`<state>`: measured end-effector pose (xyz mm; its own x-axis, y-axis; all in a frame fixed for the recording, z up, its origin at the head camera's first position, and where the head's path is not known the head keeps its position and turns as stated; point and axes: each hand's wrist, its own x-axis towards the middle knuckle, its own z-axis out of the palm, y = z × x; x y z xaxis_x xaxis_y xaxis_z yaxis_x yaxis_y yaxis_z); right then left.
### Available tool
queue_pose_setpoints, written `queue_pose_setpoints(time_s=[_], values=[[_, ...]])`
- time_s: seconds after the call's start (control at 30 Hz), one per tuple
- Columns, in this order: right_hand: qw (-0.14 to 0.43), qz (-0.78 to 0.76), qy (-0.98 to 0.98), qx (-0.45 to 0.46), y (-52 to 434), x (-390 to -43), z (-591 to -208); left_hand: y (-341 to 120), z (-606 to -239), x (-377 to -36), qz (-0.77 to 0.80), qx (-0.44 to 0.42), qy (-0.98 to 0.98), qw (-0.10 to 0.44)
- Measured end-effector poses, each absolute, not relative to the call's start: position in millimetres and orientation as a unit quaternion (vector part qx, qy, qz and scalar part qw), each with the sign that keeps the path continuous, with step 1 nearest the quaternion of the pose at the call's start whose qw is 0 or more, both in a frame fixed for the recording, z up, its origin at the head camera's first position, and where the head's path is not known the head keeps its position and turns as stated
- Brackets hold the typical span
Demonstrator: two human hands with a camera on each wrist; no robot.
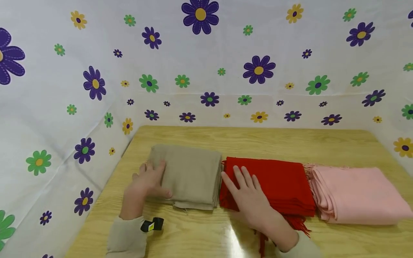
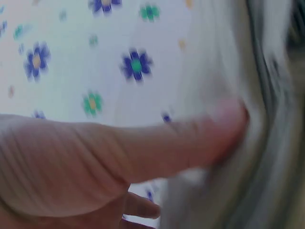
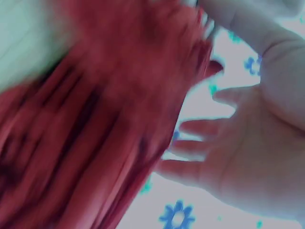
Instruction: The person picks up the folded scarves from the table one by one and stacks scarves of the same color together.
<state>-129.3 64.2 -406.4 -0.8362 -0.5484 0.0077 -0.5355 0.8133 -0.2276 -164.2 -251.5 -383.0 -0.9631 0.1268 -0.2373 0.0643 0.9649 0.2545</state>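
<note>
Three folded cloths lie in a row on the wooden table [image 1: 258, 139]: a beige cloth [image 1: 190, 175], a red cloth [image 1: 277, 182] with fringe, and a pink cloth [image 1: 358, 193]. My left hand [image 1: 146, 182] rests on the beige cloth's left edge, fingers laid on top and thumb stretched along its front. In the blurred left wrist view the thumb [image 2: 181, 143] presses against the cloth's folded layers [image 2: 257, 181]. My right hand [image 1: 248, 193] lies flat with spread fingers on the red cloth's near left part. The right wrist view shows the open palm [image 3: 238, 162] beside red fabric [image 3: 95, 119].
A white sheet with purple, green and yellow flowers [image 1: 258, 68] walls the table at the left, back and right. Red fringe [image 1: 297, 224] trails toward the front edge. A black and yellow strap [image 1: 151, 225] sits at my left wrist.
</note>
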Motion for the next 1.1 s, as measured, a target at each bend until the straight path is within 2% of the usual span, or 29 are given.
queue_pose_setpoints(time_s=[0.1,0.2,0.3,0.43,0.63,1.1], values=[[0.081,-0.130,0.959,-0.237,95,-129,-403,-219,-373,-157,0.097,0.104,0.983,0.120],[0.116,-0.115,0.967,-0.196,116,-132,-403,-178,-371,-149,0.122,0.145,0.969,0.161],[0.125,-0.115,0.967,-0.189,124,-136,-403,-139,-381,-144,0.110,0.138,0.968,0.177],[0.119,-0.125,0.963,-0.205,126,-144,-403,-107,-395,-146,0.015,0.094,0.986,0.138],[0.113,-0.124,0.962,-0.215,131,-158,-406,-98,-405,-158,-0.011,0.065,0.991,0.120],[0.115,-0.150,0.963,-0.190,137,-158,-417,-95,-411,-170,0.030,0.068,0.986,0.147]])
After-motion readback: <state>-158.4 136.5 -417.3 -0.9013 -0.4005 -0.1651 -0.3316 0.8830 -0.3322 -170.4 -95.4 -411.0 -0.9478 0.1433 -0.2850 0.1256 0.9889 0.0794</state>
